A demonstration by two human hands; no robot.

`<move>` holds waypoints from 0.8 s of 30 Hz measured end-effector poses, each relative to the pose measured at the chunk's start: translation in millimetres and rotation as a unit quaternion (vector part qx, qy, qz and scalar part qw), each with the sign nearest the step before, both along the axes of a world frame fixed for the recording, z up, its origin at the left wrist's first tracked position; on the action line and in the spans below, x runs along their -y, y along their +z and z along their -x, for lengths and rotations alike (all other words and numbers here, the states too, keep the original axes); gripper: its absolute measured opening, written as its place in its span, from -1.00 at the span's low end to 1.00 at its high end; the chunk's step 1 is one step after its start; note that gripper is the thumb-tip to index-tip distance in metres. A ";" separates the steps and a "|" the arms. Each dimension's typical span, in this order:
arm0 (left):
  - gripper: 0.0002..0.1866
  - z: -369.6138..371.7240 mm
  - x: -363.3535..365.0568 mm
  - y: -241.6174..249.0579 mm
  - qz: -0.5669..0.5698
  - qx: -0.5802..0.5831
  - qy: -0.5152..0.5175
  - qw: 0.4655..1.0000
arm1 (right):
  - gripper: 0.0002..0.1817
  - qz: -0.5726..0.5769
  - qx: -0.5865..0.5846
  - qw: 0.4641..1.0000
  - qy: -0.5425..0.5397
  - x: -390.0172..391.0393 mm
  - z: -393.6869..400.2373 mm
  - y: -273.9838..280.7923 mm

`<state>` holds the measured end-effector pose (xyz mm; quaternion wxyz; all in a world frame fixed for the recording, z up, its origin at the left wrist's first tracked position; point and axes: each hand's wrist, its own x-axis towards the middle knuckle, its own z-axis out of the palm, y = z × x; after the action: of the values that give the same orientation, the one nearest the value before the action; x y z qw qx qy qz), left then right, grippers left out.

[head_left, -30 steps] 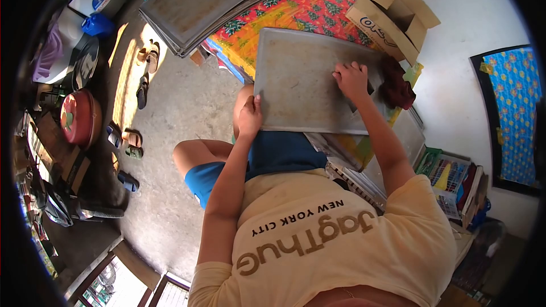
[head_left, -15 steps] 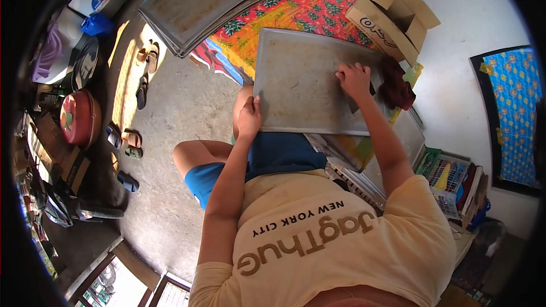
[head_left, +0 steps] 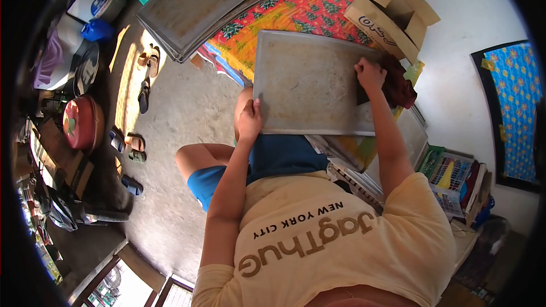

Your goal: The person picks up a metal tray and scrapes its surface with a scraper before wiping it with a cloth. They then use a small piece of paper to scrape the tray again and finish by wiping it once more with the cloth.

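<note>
A grey metal baking tray (head_left: 304,85) with a raised rim lies across my lap and the cloth-covered table edge. My left hand (head_left: 250,120) grips its left rim, thumb on top. Toward the tray's right end, my right hand (head_left: 371,75) is closed, fingers curled down on a dark flat piece (head_left: 362,95) pressed to the surface; most of that piece is hidden by the hand and wrist. Just right of this hand, a dark red cloth (head_left: 400,84) lies bunched at the tray's right edge. Pale scuffs and brownish stains mark the tray.
Several similar trays are stacked (head_left: 207,8) at the back left on a red and orange patterned tablecloth (head_left: 318,5). An open cardboard box (head_left: 387,17) stands at the back right by the wall. Slippers (head_left: 135,142) lie on the concrete floor; a plastic basket (head_left: 449,173) sits at right.
My right hand has slid to the right across the tray with the dark flat piece, closer to the red cloth. My left hand keeps its hold on the rim.
</note>
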<state>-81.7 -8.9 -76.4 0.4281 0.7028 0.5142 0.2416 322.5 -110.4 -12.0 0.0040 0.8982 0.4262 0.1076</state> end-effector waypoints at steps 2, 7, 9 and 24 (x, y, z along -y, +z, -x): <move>-0.52 -0.1 0.2 -0.1 -0.002 0.007 -0.002 1.000 | -0.78 0.036 0.002 0.998 -0.059 5.4 -27.0 3.0; -0.53 0.0 -0.3 -1.1 -0.014 0.015 -0.002 1.000 | -0.71 0.078 -0.008 0.987 -0.141 10.9 -74.7 7.0; -0.53 -0.5 0.6 -0.1 -0.011 0.019 0.002 1.000 | -0.71 0.080 0.009 0.984 -0.160 6.5 -83.2 3.3; -0.52 0.6 0.2 0.7 -0.004 0.016 0.003 1.000 | -0.80 -0.105 -0.028 0.991 0.083 -119.1 77.1 -14.5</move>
<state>-82.3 -9.1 -75.8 0.4327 0.6988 0.5087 0.2564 245.4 8.7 -26.6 -0.1113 0.8580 0.4852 0.1263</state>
